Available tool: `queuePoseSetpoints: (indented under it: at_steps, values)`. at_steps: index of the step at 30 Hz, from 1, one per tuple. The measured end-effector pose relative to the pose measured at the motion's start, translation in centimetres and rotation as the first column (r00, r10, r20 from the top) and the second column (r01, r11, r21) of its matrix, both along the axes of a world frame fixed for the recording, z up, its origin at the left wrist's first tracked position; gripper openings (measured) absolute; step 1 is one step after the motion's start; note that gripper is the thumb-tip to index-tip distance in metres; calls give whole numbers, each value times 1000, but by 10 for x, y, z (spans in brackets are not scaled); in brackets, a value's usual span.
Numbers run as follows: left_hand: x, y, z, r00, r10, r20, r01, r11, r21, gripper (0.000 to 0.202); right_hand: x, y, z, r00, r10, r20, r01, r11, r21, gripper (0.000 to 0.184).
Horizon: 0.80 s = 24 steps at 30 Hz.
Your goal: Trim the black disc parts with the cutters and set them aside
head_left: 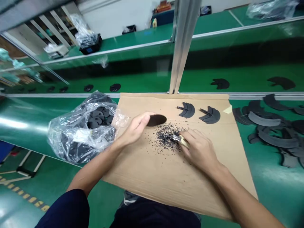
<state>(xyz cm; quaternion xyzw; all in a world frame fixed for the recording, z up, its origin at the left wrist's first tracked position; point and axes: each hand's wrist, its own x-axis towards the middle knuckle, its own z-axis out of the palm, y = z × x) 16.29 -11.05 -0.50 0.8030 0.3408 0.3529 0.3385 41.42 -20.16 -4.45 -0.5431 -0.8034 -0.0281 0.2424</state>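
My left hand grips a flat, dark rounded piece by its left edge, above a cardboard sheet. In my right hand is a pair of small cutting pliers with pale yellow handles, its metal jaws pointing left. Jaws and dark piece are apart. Under and between them lies a scatter of tiny black bits. Beyond my right hand rest two dark fan-shaped parts, one a black part and the other a black part, each with a thin stem.
A clear plastic bag full of dark pieces lies left of the cardboard. Curved grey-black parts are heaped at the right. Behind the cardboard stands a metal post. Several dark pieces lie along the green conveyor belt.
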Motion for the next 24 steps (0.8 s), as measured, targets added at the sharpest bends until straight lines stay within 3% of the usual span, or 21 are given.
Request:
queuePoseSetpoints:
  at_steps: [3,5,9,12,15,17,19,21,24]
  values:
    - [-2,58,19,961,40,-272,23,974,225,41,-1,0,-2,1000,-15,19,15,1000,-28,15]
    - [4,100,22,906,118,-406,24,944,329,38,-2,-1,-2,999,-31,32,33,997,-64,14]
    - [25,162,14,788,204,-580,4,941,338,36,-4,-3,1,995,-81,61,89,985,-146,11]
    - [39,179,14,757,190,-625,20,949,314,29,-4,-6,5,991,-116,72,128,970,-206,11]
    - [47,171,24,736,158,-658,55,955,291,23,-1,-7,9,985,-156,68,167,960,-224,12]
    - [52,149,31,729,88,-679,117,961,250,26,1,-7,10,983,-175,61,184,961,-206,13]
    - [58,115,35,731,-66,-679,231,961,155,30,3,-7,11,980,-187,62,196,965,-174,14]
    - [66,76,33,732,-323,-599,402,916,-2,34,4,-8,11,978,-198,65,206,968,-145,16]
    - [74,35,26,698,-465,-544,494,863,-104,32,2,-9,10,977,-207,45,211,969,-126,16]
